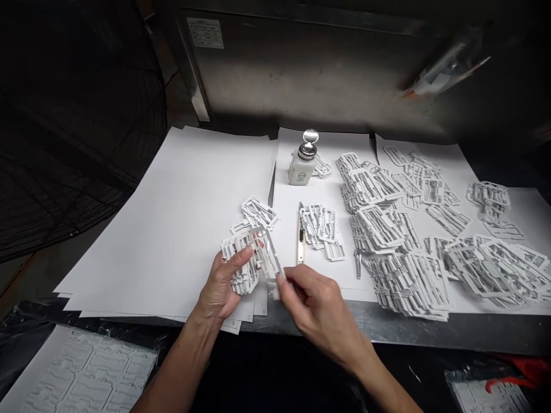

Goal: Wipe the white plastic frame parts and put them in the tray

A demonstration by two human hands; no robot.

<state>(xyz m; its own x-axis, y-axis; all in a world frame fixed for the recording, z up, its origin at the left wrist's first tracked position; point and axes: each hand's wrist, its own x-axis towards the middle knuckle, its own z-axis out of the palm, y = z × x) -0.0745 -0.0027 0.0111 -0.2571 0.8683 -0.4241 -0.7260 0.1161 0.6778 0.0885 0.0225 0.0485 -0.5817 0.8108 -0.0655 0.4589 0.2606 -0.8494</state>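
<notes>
My left hand [224, 281] is closed around a small stack of white cut-out frames [243, 269], thumb on top. Between the thumb and fingers of my right hand [314, 301] is the edge of a single white cut-out frame [272, 258], tilted beside the stack. Whether this frame still touches the stack I cannot tell. Just beyond my left hand lies a loose pile of similar frames [259, 212]. A utility knife [301, 241] rests on the paper past my right hand, with another small pile of frames [321, 226] at its right.
A white pump bottle [302, 163] with a metal lid stands at the back. Several stacks of frames [407, 284] cover the right side, near small tweezers [358, 264]. White paper sheets [172, 212] overlie the metal table [413, 330]. A large fan guard [81, 115] is at left.
</notes>
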